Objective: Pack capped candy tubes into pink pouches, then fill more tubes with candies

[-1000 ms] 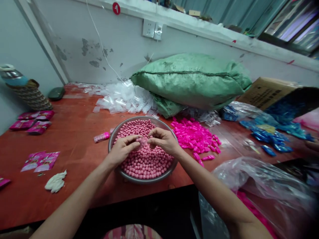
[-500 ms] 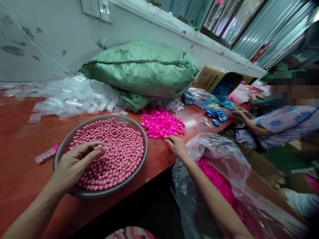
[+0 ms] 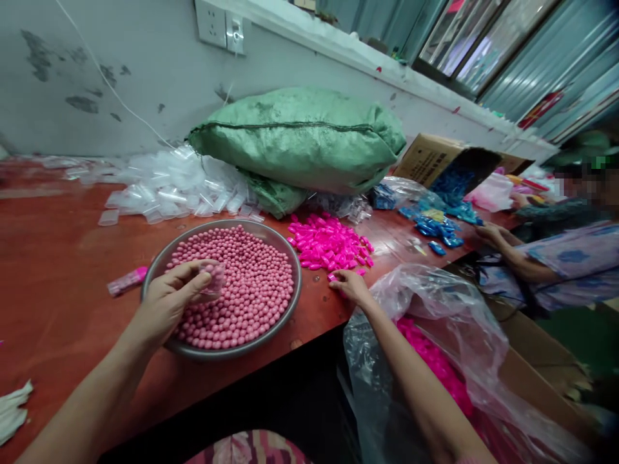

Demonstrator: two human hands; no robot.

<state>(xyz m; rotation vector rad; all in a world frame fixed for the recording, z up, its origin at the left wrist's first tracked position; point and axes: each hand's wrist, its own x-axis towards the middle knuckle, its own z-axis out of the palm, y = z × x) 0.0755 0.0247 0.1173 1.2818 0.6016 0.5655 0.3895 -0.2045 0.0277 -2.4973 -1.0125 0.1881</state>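
My left hand (image 3: 176,293) is over the metal bowl (image 3: 294,283) of pink beads (image 3: 251,290). Between its thumb and fingers it grips a small clear plastic tube (image 3: 213,283), tilted, with a pinkish tint inside. On the table to the right, my right hand (image 3: 352,287) is closed at the front edge of a heap of bright pink caps (image 3: 329,241). One pink cap (image 3: 333,277) shows at its fingertips. Left of the bowl lies a clear tube filled with pink beads (image 3: 124,282), with a pink cap on its end.
Clear empty tubes (image 3: 169,187) lie piled behind the bowl, beside a large green sack (image 3: 300,142). A plastic-lined box of pink caps (image 3: 430,348) stands under my right arm. Farther right are blue pieces (image 3: 438,225), a tipped cardboard box (image 3: 428,158) and another person's arm (image 3: 522,261).
The view has shifted left, so everything sits farther right. My left hand has turned the tube more upright. My right fingers have come down to a pink cap at the heap's edge.
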